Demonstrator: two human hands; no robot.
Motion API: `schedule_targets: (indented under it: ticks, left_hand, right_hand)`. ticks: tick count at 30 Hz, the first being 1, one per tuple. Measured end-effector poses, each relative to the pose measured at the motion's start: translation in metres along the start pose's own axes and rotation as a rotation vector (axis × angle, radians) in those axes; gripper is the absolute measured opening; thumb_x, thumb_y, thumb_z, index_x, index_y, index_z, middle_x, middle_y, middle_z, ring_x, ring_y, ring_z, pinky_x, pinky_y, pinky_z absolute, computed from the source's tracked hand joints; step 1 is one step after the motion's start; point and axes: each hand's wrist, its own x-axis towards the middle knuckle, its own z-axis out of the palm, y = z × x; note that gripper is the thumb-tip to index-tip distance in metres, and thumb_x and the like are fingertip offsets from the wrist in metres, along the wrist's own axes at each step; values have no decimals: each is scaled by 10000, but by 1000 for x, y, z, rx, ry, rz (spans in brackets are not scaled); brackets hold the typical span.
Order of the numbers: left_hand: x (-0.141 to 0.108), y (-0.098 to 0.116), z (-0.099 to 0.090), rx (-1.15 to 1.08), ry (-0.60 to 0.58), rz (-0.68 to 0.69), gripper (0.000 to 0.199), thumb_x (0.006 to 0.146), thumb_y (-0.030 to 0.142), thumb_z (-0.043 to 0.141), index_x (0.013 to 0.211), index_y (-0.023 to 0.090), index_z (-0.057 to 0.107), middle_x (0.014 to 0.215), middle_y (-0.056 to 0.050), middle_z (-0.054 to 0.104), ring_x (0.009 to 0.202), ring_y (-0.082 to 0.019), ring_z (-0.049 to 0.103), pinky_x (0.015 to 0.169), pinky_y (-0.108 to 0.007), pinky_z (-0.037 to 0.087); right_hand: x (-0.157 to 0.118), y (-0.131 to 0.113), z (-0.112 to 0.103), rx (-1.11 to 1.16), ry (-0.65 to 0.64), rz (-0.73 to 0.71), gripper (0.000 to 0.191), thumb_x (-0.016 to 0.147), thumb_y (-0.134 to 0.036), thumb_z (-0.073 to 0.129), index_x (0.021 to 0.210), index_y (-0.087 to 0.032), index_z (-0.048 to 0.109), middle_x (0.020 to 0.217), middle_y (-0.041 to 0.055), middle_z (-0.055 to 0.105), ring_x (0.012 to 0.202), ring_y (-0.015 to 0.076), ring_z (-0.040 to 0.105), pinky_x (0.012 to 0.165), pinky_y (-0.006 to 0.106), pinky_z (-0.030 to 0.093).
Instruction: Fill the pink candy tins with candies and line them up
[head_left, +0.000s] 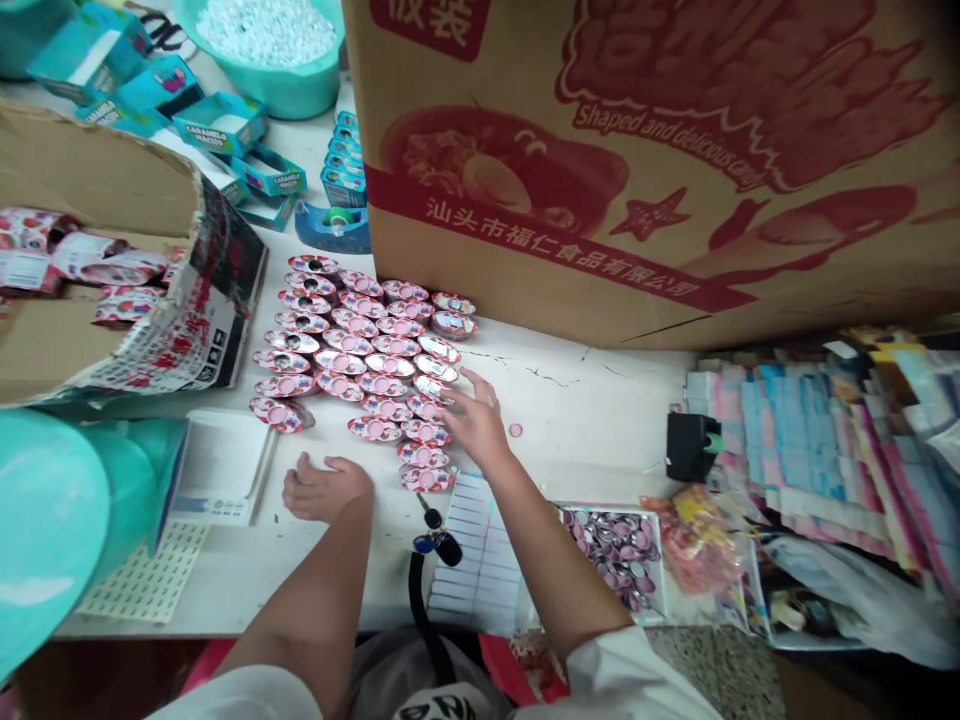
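Note:
Several red-and-white printed oval paper sleeves point(349, 341) stand on end in tight rows on the white table. Many have a pink round disc on top, some show a silvery one, and several in the left column show dark openings. My right hand point(476, 420) reaches over the right edge of the rows, its fingers spread and touching the sleeves there; anything small under the fingertips is hidden. One loose pink disc point(515, 430) lies right of that hand. My left hand point(328, 488) rests below the rows with loosely bent fingers apart, holding nothing visible.
A large brown carton point(525, 250) walls off the back right. An open carton point(225, 270) holding flattened red sleeves stands left, near a teal tub point(45, 540). Pink and silvery discs fill a white tray point(660, 590) at right. Keys point(433, 518) hang near a label sheet point(476, 570).

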Motion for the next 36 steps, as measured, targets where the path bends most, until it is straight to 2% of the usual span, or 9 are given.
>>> schedule_targets:
  ticks: [5, 9, 13, 19, 28, 30, 32, 34, 36]
  left_hand:
    - [-1, -1, 1, 10, -2, -8, 452, 917, 345, 438, 1340, 190, 472, 1378, -164, 437, 1320, -358, 356, 1126, -551, 277]
    - [-1, -1, 1, 14, 9, -6, 452, 915, 347, 452, 1338, 188, 478, 1371, -161, 444, 1317, -356, 356, 1131, -543, 273]
    - [0, 1, 0, 15, 17, -10, 448, 905, 332, 462, 1330, 191, 494, 1357, -162, 461, 1311, -359, 375, 1122, -547, 288]
    - [1, 3, 0, 2, 5, -27, 446, 900, 309, 453, 1328, 190, 497, 1359, -173, 459, 1325, -358, 372, 1117, -562, 285]
    - [0, 5, 1, -10, -4, -67, 433, 904, 326, 471, 1310, 189, 530, 1370, -146, 471, 1324, -342, 374, 1150, -511, 266]
    - [4, 4, -6, -45, -54, -96, 437, 917, 329, 450, 1322, 181, 523, 1390, -155, 453, 1346, -349, 353, 1157, -534, 243]
    - [10, -1, -18, -110, -161, -103, 443, 912, 333, 459, 1314, 159, 523, 1427, -181, 407, 1377, -377, 309, 1157, -586, 205]
    - [17, -11, -35, -213, -331, -10, 418, 900, 337, 471, 1258, 136, 550, 1397, -200, 429, 1361, -383, 341, 1137, -608, 237]
    - [22, -21, -54, -334, -521, 177, 366, 906, 341, 453, 1183, 140, 582, 1244, -167, 549, 1203, -316, 514, 1058, -530, 395]
  right_hand:
    - [-32, -15, -14, -6, -39, -135, 258, 828, -398, 722, 1073, -325, 760, 1523, 41, 404, 1407, 294, 355, 1163, 516, 329]
    - [-48, -2, 1, -30, -131, -34, 302, 770, -399, 778, 1062, -319, 770, 1549, 49, 378, 1412, 334, 334, 1149, 556, 317]
    - [-48, 8, 13, -35, -151, 39, 321, 744, -399, 798, 1059, -342, 773, 1565, 15, 365, 1429, 345, 296, 1162, 557, 290]
    - [-46, 4, 9, -33, -173, 73, 327, 737, -383, 801, 1061, -345, 772, 1582, -7, 346, 1445, 349, 263, 1171, 559, 277]
    - [-49, 3, 15, -61, -138, 90, 305, 745, -318, 783, 1049, -345, 772, 1565, -10, 368, 1419, 329, 291, 1158, 544, 300]
    - [-48, 1, 16, -66, -136, 98, 303, 727, -314, 798, 1027, -342, 777, 1559, -7, 375, 1412, 329, 296, 1154, 542, 305]
    - [-47, -2, 15, -69, -141, 102, 319, 715, -304, 808, 1030, -342, 776, 1555, -1, 380, 1409, 330, 297, 1143, 546, 314]
    - [-46, -5, 13, -74, -145, 95, 334, 719, -295, 805, 1047, -348, 769, 1553, 4, 382, 1405, 328, 302, 1125, 555, 332]
    - [-46, -7, 11, -78, -142, 85, 334, 726, -294, 799, 1053, -354, 766, 1548, 8, 390, 1399, 325, 313, 1106, 558, 349]
